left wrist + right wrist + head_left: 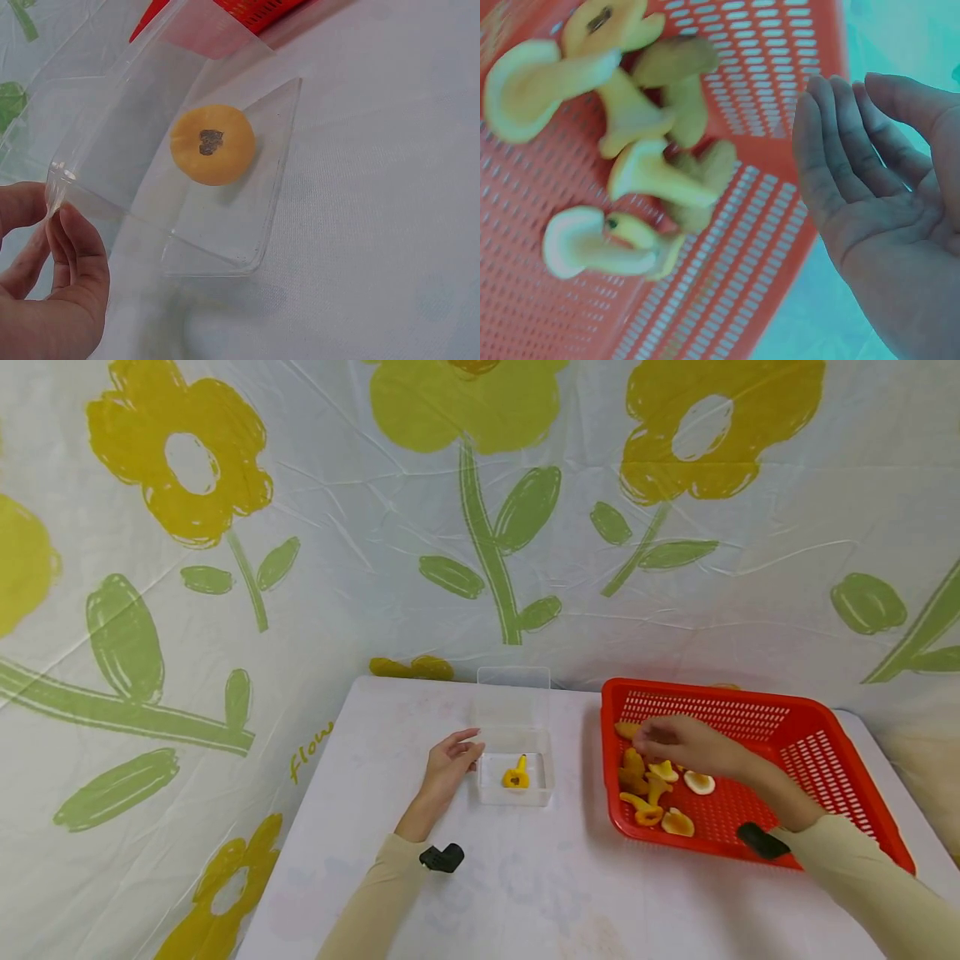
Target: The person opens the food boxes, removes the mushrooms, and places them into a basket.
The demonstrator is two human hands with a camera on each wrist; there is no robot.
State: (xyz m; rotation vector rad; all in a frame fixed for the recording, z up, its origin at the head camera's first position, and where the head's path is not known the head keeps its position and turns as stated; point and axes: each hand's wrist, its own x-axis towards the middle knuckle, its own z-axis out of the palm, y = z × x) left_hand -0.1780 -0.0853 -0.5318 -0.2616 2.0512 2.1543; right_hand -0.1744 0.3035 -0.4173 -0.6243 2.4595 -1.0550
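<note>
My left hand [447, 770] is at the left side of a clear plastic box [514, 797] with its lid raised at the back. In the left wrist view, thumb and fingers pinch a corner of the box's rim. One yellow mushroom [225, 163] lies inside on the bottom, with a dark patch showing. My right hand [688, 746] hovers over the left part of a red plastic basket [817, 714], fingers loosely bent and nothing in them. Below it lie several mushrooms, among them a trumpet-shaped yellow one [656, 787], a pale-capped one [574, 241] and a brownish one [676, 64].
The white-covered table [555, 877] carries the box left of the basket, with a gap between them. A white cloth with printed flowers [510, 568] hangs behind and along the left. The basket's slotted walls rise around the mushrooms.
</note>
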